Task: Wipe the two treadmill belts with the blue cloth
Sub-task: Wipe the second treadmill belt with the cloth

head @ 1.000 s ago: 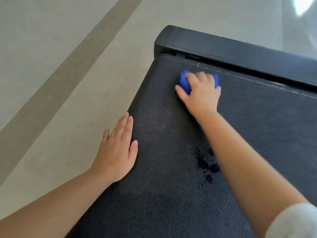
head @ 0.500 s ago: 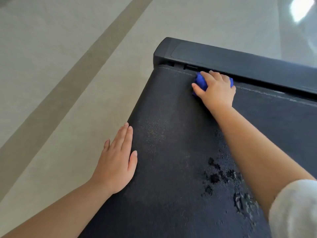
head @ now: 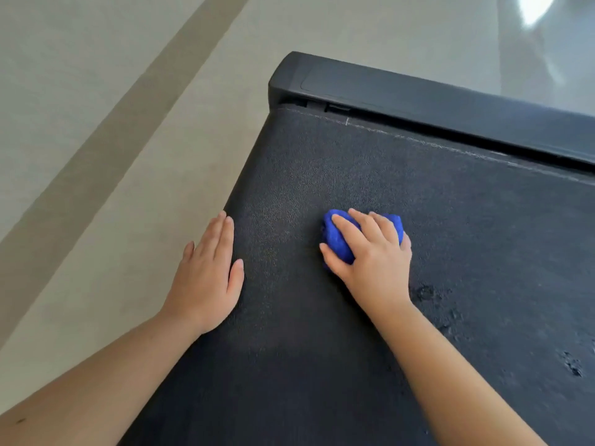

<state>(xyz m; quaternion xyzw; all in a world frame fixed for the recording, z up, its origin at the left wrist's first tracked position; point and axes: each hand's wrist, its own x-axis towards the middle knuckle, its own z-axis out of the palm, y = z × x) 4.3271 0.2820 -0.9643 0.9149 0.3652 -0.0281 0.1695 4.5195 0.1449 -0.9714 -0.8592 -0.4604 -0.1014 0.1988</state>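
cloth: blue cloth bunched into a wad, on the belt, btwn the belt's left edge and its middle, well short of the far end.
right hand: right hand sits on top of the wad. Fingers curled over it, thumb along its left side, gripping it and pressing it onto the belt.
left hand: left hand flat, fingers straight and together, holding nothing. It straddles the belt's left edge, thumb side on the belt; looks like a brace only.
key relation: dark spots lie right of the wad and nearer the person, just beside the right forearm; more spots toward the belt's near right part. Wad's long axis runs approx across the belt. Right hand is the nearer one and holds the cloth.
next move (my guess): drag wad back and rightward over the spots. Wet or stain, can't tell.
in the way: nothing on the belt btwn wad and spots; left hand well apart from that path.
far end: black end cover, w/ a pale stitched seam just before it.
around: pale floor w/ a darker stripe, left of the treadmill.
2nd belt: not in view.
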